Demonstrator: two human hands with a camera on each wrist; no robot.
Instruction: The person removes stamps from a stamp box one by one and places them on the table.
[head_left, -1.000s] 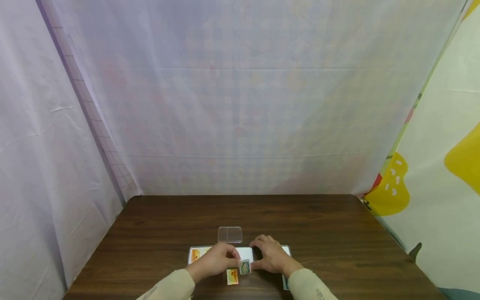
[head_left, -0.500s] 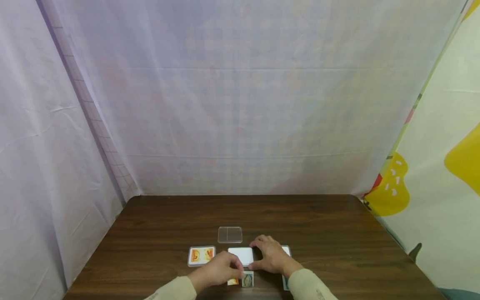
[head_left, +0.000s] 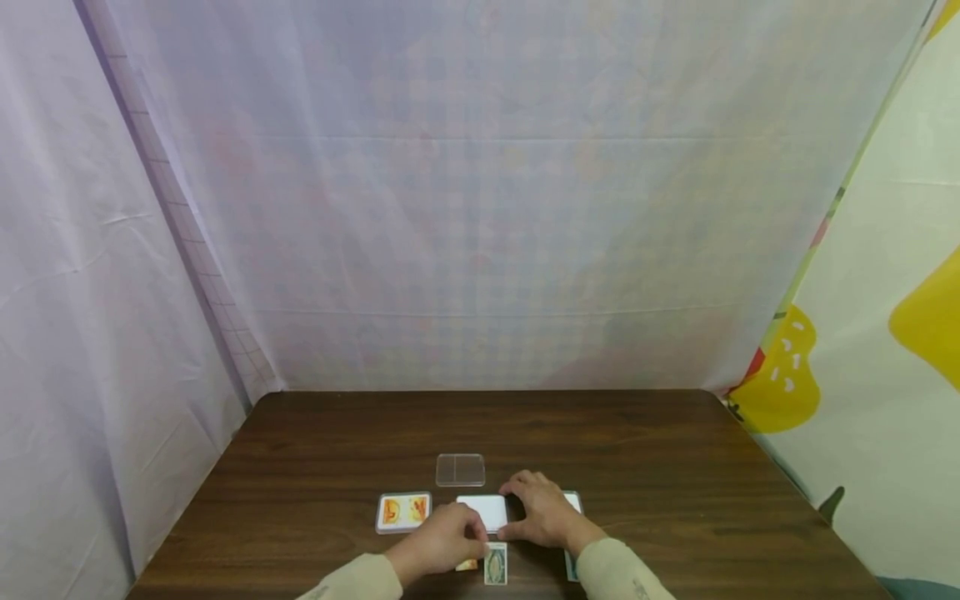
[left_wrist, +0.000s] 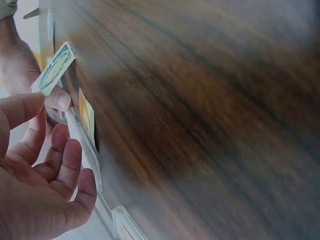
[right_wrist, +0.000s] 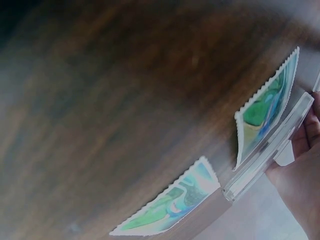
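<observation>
My left hand (head_left: pixel 441 542) pinches a small green stamp (head_left: pixel 495 564) by one edge between thumb and forefinger; in the left wrist view the stamp (left_wrist: pixel 53 68) stands tilted off the worktop (head_left: pixel 315 467), its other fingers loosely curled. It sits just in front of the white card (head_left: pixel 483 510), beside an orange stamp (left_wrist: pixel 86 116) lying near my knuckles. My right hand (head_left: pixel 546 517) rests on the clear holder (right_wrist: pixel 270 150), fingers curled over its far edge; its grip is on that plastic. I judge the green stamp to be feather-light, thin and floppy, with perforated edges that tear or crease easily, so I would keep hold at one margin with fingertip pads only, lightly. Another clear case (head_left: pixel 460 469) and an orange-filled one (head_left: pixel 403 511) lie further back.
</observation>
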